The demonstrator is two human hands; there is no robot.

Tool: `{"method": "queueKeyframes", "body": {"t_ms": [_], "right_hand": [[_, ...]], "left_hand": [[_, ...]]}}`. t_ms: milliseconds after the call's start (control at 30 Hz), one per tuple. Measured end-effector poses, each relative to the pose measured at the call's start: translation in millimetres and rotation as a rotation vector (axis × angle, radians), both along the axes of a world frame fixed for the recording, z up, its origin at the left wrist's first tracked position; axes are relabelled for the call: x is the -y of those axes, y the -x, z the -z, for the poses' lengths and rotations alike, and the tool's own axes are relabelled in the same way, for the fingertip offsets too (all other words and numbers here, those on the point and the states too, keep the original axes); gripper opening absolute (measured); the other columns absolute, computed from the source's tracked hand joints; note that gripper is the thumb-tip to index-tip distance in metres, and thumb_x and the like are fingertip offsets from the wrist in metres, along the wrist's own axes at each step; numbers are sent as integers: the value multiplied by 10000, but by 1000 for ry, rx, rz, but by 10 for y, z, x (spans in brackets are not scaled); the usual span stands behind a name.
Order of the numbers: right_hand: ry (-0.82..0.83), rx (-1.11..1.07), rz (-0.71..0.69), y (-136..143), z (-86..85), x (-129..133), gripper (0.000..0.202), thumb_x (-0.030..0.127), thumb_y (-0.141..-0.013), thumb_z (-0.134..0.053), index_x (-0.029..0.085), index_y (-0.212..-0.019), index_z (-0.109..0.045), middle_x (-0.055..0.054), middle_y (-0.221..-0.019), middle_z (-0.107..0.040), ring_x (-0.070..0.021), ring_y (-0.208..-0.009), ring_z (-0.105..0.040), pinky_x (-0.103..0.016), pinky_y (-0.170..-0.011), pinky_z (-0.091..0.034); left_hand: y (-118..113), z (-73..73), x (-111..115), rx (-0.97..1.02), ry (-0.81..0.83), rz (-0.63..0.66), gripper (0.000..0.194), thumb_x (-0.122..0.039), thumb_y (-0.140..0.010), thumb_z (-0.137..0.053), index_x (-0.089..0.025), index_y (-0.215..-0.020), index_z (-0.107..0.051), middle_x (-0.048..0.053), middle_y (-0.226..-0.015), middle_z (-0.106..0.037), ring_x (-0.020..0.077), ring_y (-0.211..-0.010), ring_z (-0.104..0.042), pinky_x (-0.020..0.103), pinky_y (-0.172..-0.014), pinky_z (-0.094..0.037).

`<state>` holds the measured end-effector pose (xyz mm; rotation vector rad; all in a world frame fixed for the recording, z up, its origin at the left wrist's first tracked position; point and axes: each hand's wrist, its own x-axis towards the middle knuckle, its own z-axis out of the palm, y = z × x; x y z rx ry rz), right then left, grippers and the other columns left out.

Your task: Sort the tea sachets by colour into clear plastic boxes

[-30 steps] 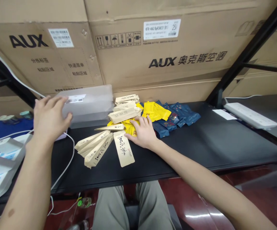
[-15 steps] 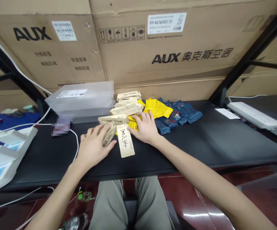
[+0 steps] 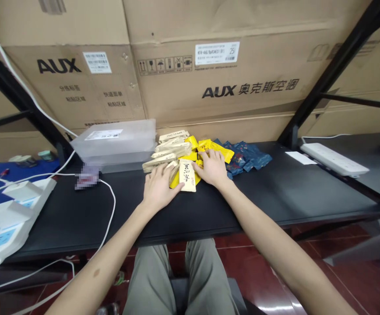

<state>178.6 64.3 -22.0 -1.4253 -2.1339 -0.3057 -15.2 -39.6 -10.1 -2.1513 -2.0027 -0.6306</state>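
My left hand lies with fingers spread over the near end of a heap of beige paper sachets. Its thumb touches the lower edge of a single beige sachet with dark brush lettering, which lies between my hands. My right hand rests open on shiny yellow packets, its thumb near the top of that sachet. Right of it lie several dark blue packets. Parts of the packets under both palms are hidden.
A frosted plastic box stands left of the heap. White power strips lie at the right and left, with a white cable looping over the black table. Large cardboard boxes back the table. A white card lies at right.
My left hand has moved right and away from me, pushing beige sachets closer together. The single lettered sachet has shifted further back. My right hand stays over the yellow packets. The camera view has tilted.
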Motion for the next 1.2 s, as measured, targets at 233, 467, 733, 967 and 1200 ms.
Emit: {"method": "queueKeyframes", "body": {"t_ms": [233,467,733,967,1200], "right_hand": [[31,-52,36,-199,7,-118,556,529,-913,-476,123,-1259,-633,-172,-1143,-612,-341,-1095,-531,-489,-976,-381],[-9,-58,15,-187,-46,-51,520,517,-926,-463,134,-1224,-650,-162,-1136,-620,-336,-1092,-527,-498,-983,-373],[-34,-45,-173,40,-18,344,644,665,-898,-454,165,-1276,-603,-158,-1288,-584,-321,-1222,-485,-509,-1113,-282],[41,-62,-146,11,50,274,749,710,-884,-438,122,-1334,-548,-182,-1308,-574,-330,-1226,-501,-488,-1078,-331],[39,-62,-109,-194,96,72,714,681,-916,-394,121,-1333,-541,-168,-1256,-612,-347,-1188,-530,-486,-1035,-370]], "left_hand": [[-106,56,-115,8,-187,42,497,-517,-872,-556,-229,-1271,-622,100,-1367,-560,338,-1315,-433,538,-1131,-349],[118,94,13,-8,-252,-131,717,-677,-815,-539,-225,-1372,-543,150,-1517,-397,465,-1405,-282,688,-1103,-285],[-81,197,41,7,-143,14,694,-635,-866,-494,-165,-1376,-522,171,-1350,-500,347,-1192,-466,483,-1010,-454],[-246,252,-109,-32,-135,76,705,-566,-889,-495,-136,-1443,-423,211,-1429,-447,366,-1264,-438,515,-1016,-413],[-285,339,-247,150,-91,276,740,-467,-860,-581,-143,-1474,-324,183,-1521,-343,347,-1396,-332,541,-1156,-292]]}}
